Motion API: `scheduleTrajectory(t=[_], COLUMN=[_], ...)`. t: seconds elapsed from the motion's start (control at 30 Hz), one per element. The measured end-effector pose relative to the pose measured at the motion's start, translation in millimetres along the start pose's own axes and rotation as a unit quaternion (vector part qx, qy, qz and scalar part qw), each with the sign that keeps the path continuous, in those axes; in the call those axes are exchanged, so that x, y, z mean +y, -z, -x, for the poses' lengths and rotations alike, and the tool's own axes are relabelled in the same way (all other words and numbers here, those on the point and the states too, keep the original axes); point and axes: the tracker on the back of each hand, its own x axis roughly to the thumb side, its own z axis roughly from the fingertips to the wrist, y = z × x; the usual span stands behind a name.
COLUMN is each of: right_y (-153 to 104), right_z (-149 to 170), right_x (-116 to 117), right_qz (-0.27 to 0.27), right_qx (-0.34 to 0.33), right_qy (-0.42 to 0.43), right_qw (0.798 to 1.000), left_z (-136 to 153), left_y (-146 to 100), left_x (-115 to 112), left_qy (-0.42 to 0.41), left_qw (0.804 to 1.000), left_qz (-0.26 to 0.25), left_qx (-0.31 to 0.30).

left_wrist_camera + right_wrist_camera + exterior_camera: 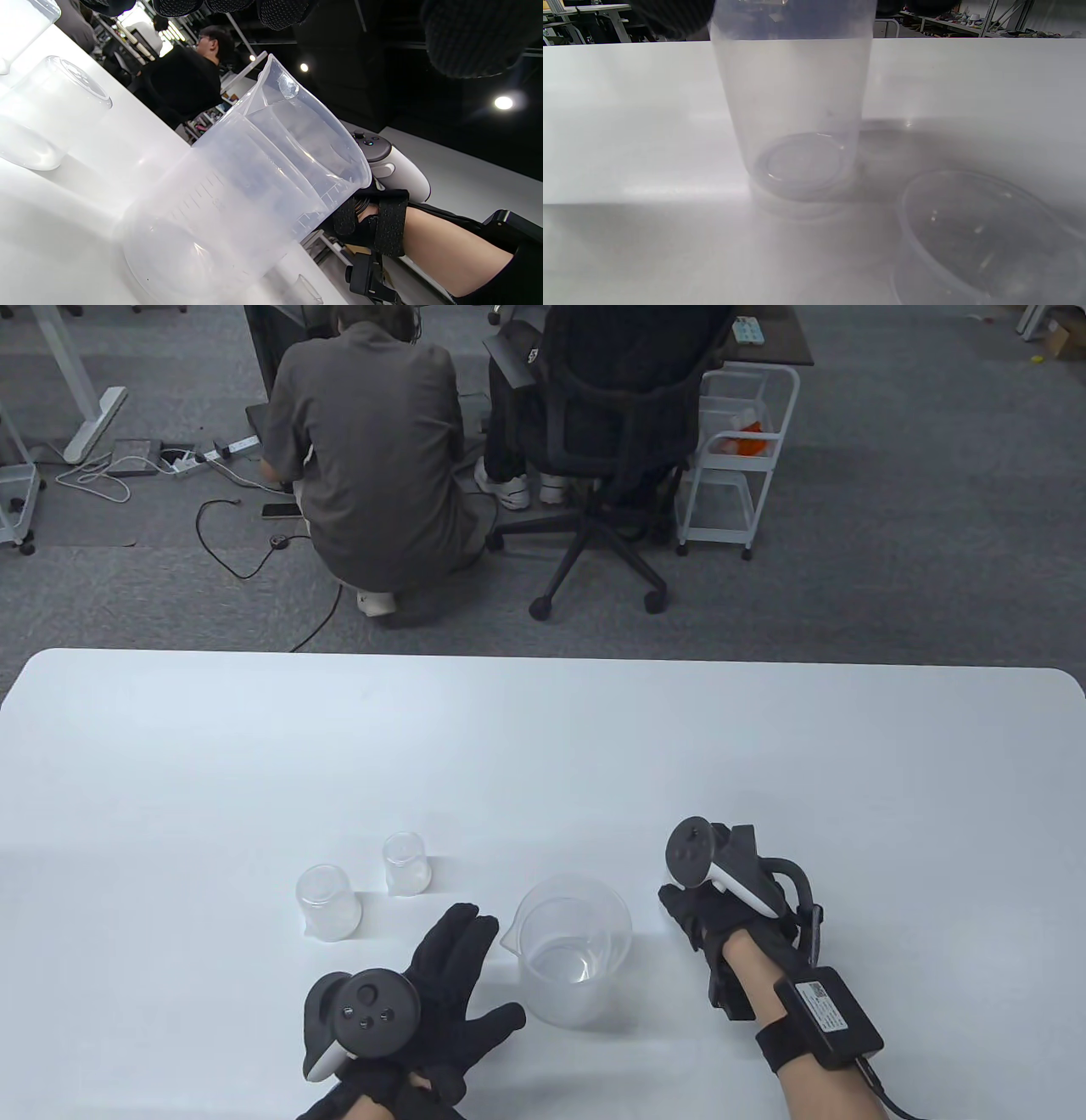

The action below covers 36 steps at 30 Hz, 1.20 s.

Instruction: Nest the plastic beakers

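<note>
White table (pixel 543 746) with rounded corners, seen from above, standing on grey carpet. Three clear plastic beakers stand on its near half. The large beaker (pixel 575 950), upright with its mouth up and spout toward the left, sits between the two hands. To its left, well apart from it, stand the medium beaker (pixel 328 901) and, just behind and to the right of that one, the small beaker (pixel 405 863); both look inverted, mouth down, though their transparency makes this uncertain. None is nested in another.

Left hand (pixel 433 984): flat, palm down, fingers spread and extended toward the large beaker, thumb near its base but gripping nothing. Right hand (pixel 708 912): just right of the large beaker, fingers curled downward beneath the tracker; whether they touch the beaker wall cannot be told, and the curl of the fingers is hidden. In the right wrist view a beaker wall (pixel 793 118) fills the centre, close to the lens, with a second round rim low at the right.

Beyond the table: a person in a grey shirt (pixel 373 449) crouching with back turned, a black office chair (pixel 607 441), a white wire cart (pixel 734 449), and power strips and cables (pixel 195 462) on the carpet.
</note>
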Motion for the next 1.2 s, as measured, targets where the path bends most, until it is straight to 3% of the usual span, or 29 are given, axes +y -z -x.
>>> scheduleTrajectory(t=[0.27, 0.67, 0.97, 1.2], right_y=[-8.7, -50.3, -90.3, -113.3], right_z=[8.2, 8.1, -18.1, -49.5], right_x=[-15.8, -78.0, -113.2, -116.7], right_qz=[0.03, 0.115, 0.163, 0.173], right_qx=[0.002, -0.055, -0.137, -0.21], right_qy=[0.017, 0.031, 0.056, 0.055], right_qw=[0.999, 0.991, 0.975, 0.961], left_z=[-0.4, 0.5, 1.1, 1.7], left_y=[0.7, 1.6, 2.0, 2.3], left_x=[-1.8, -2.1, -2.1, -1.8], left_qy=[-0.001, -0.001, -0.001, 0.0], left_qw=[1.0, 1.0, 1.0, 1.0], left_qz=[0.007, 0.011, 0.013, 0.012], left_qx=[-0.001, 0.007, 0.009, 0.01])
